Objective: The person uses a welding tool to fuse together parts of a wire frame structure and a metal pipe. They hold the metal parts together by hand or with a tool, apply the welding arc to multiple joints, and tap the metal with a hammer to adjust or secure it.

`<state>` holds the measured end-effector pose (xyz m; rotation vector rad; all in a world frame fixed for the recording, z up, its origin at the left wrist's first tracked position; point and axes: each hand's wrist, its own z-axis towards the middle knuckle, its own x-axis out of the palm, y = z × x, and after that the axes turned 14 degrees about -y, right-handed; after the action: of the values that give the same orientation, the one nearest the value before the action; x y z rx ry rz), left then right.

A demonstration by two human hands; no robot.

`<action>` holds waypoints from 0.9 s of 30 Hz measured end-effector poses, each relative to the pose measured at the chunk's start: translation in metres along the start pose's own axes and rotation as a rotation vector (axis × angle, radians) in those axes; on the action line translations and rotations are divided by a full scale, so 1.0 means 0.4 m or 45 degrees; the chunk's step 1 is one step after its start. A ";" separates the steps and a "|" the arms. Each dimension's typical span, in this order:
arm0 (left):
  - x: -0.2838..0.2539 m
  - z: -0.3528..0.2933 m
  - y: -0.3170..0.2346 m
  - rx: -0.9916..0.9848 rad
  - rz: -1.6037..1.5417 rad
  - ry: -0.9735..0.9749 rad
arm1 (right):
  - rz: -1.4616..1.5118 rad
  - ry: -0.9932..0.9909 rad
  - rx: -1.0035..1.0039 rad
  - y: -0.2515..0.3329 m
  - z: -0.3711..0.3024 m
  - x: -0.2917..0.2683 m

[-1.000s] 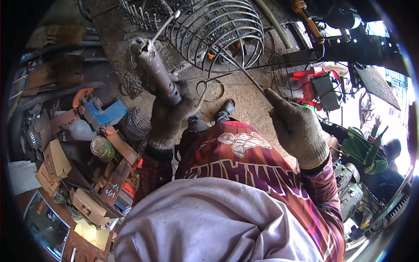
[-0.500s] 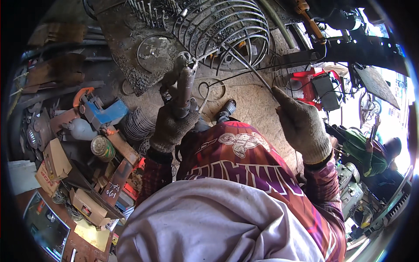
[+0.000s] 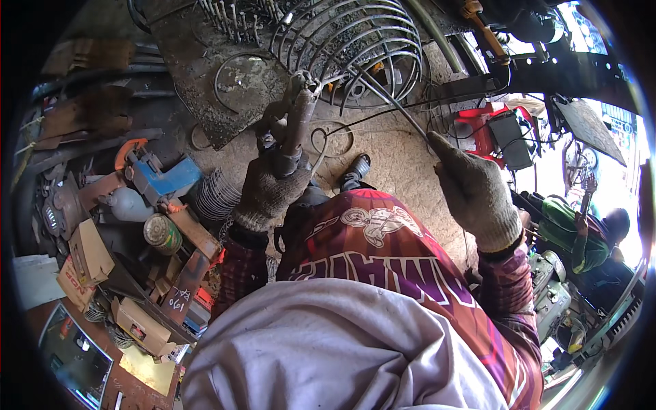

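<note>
clutter, left of frame: two brown cardboard boxes, one round rusty tin can, one blue metal block with an orange handle, one stack of grey metal discs, all packed close together on the floor.
left hand: grey knit glove, upper centre, clamped round one dark cylindrical welding electrode holder, tip pointing up at the wire frame.
work piece: one round basket frame of bent steel wire rings, top centre, on the dirty floor beside one dark steel plate.
right hand: grey knit glove, centre right, fingers closed on one thin straight steel rod that runs up-left to the frame.
risk 1: rod end looks loosely set on the rings; a slip would likely misplace the joint.
risk 2: holder tip sits near the rings; a stray touch could arc early.
risk 3: thin cable loops lie between the hands; a snag could tug the holder.
right edge: one red box-shaped machine; one other person in a green top, well apart.
</note>
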<state>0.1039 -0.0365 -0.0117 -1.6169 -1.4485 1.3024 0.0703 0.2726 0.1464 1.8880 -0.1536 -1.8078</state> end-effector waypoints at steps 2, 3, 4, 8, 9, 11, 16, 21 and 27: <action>-0.003 0.002 0.004 0.035 0.029 0.031 | 0.000 -0.001 0.005 -0.001 -0.002 0.001; -0.003 0.004 0.007 0.053 0.045 0.048 | -0.003 0.009 0.019 0.001 -0.002 0.000; -0.002 0.006 0.009 0.059 0.057 0.040 | -0.006 0.019 0.032 0.002 -0.001 -0.002; 0.003 0.007 0.018 0.073 0.067 0.018 | 0.014 0.029 0.042 0.008 0.003 -0.004; 0.003 0.008 0.018 0.075 0.059 0.018 | 0.014 0.026 0.033 0.006 0.003 -0.004; 0.005 0.011 0.018 0.082 0.098 0.008 | 0.015 0.032 0.035 0.005 0.003 -0.005; 0.006 0.016 0.019 0.047 0.094 0.034 | -0.015 0.054 0.059 0.004 0.002 -0.006; -0.014 0.044 0.095 1.396 1.074 -0.141 | 0.195 -0.062 -0.033 0.002 0.003 0.000; -0.007 0.049 0.049 1.088 0.399 0.058 | 0.136 -0.050 0.058 0.010 0.002 -0.004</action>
<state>0.0931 -0.0469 -0.0353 -1.2718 -0.4652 1.7187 0.0704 0.2697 0.1495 1.8396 -0.3067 -1.7838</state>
